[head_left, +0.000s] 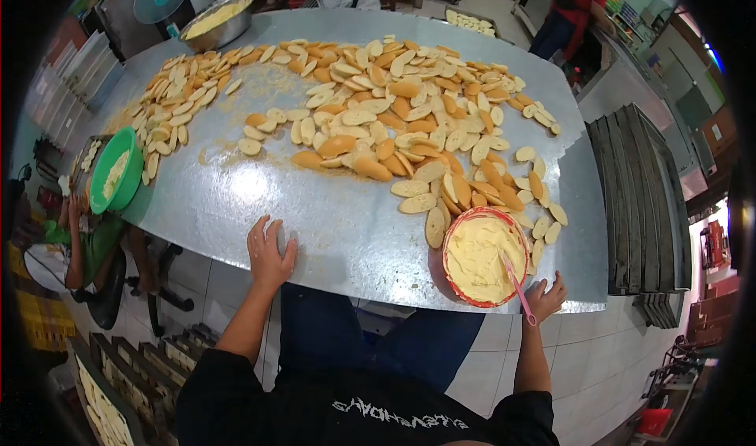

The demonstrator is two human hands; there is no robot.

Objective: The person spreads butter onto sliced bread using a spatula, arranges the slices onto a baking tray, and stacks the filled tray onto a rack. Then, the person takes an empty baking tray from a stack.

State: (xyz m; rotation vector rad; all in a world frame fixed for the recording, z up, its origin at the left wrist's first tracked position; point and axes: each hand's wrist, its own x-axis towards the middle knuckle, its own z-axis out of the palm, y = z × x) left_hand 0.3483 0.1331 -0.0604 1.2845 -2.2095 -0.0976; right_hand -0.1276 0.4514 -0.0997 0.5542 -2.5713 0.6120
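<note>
My left hand (269,250) rests on the metal table near its front edge, fingers apart and holding nothing. At the table's edge on the right, my right hand (545,295) lies beside a red-rimmed tub of pale yellow cream (480,261), its fingers spread and empty. A pink-handled spatula (516,288) stands tilted in the cream, with its handle over the rim near my right wrist. Behind the tub spreads a large heap of flat oval bread pieces (417,123), some showing brown crust and others pale cut faces.
A green basin (116,170) and a steel bowl of yellow filling (216,24) stand along the table's left side. Stacked dark trays (634,202) are at the right. One person in green (102,249) sits at the left; another in red (579,9) stands far right.
</note>
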